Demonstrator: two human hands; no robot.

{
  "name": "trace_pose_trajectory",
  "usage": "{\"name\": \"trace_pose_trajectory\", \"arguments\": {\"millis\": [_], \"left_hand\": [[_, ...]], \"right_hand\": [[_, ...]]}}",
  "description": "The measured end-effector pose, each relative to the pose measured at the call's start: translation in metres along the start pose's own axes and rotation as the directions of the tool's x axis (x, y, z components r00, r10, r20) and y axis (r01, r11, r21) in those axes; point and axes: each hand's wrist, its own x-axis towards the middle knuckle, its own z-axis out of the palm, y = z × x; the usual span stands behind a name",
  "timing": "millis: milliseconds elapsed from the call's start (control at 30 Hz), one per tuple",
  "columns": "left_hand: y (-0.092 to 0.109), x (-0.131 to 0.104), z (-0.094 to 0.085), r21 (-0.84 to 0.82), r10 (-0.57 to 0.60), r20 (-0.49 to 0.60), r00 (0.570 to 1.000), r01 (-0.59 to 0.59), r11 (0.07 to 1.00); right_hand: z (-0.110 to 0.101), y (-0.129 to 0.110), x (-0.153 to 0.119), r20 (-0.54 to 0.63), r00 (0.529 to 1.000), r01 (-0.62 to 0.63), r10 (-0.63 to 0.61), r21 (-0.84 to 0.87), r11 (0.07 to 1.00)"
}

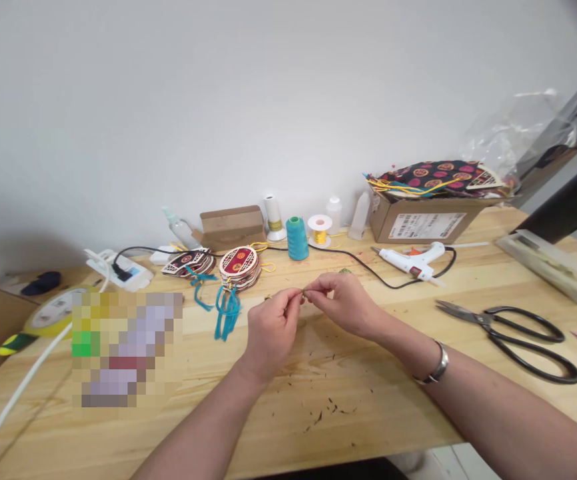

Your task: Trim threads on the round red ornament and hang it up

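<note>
Over the middle of the table, my left hand [272,328] and my right hand [347,305] meet fingertip to fingertip. Both are closed in a pinch on something tiny and dark between them, too small to name. A bit of green shows just behind my right hand, mostly hidden by it. Left of my hands lies a stack of round patterned pieces [240,267] with teal ribbons [227,313]. Beside it is a stack of fan-shaped patterned pieces [187,262]. A teal thread cone [297,239] and a spool of yellow cord [320,231] stand behind my hands.
Black-handled scissors [513,337] and a white glue gun [413,259] lie to the right. A cardboard box [418,220] of patterned pieces stands behind them. A power strip [131,272] and yellow tape roll [58,310] are left. Dark scraps [332,405] litter the wooden table [248,413].
</note>
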Motion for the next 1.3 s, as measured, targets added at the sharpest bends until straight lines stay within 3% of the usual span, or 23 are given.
{"name": "trace_pose_trajectory", "arguments": {"millis": [133, 233, 400, 533, 800, 1033, 1300], "left_hand": [[0.000, -0.001, 0.000, -0.024, -0.038, -0.008, 0.999, 0.037, 0.999], [0.003, 0.001, 0.000, -0.163, -0.162, 0.061, 0.985, 0.170, 0.972], [0.009, 0.008, -0.004, -0.332, -0.350, 0.232, 0.908, 0.412, 0.849], [0.008, 0.011, -0.006, -0.386, -0.404, 0.323, 0.856, 0.509, 0.770], [0.006, 0.011, -0.005, -0.395, -0.418, 0.294, 0.859, 0.508, 0.765], [0.011, 0.012, -0.007, -0.359, -0.408, 0.266, 0.873, 0.482, 0.799], [0.012, 0.011, -0.007, -0.361, -0.415, 0.265, 0.870, 0.489, 0.794]], "right_hand": [[0.001, 0.001, 0.000, 0.000, 1.000, 0.022, -0.022, -0.026, 0.999], [-0.001, -0.001, 0.000, 0.014, 1.000, 0.022, -0.022, -0.018, 1.000], [-0.004, 0.000, 0.002, 0.057, 0.998, -0.020, 0.017, 0.045, 0.999], [-0.004, 0.002, 0.005, 0.048, 0.994, -0.108, 0.103, 0.109, 0.988], [-0.005, -0.001, 0.005, 0.034, 0.987, -0.159, 0.155, 0.191, 0.969], [-0.006, -0.006, 0.003, 0.090, 0.988, -0.133, 0.123, 0.124, 0.983], [-0.006, -0.007, 0.002, 0.073, 0.990, -0.127, 0.119, 0.130, 0.983]]}}
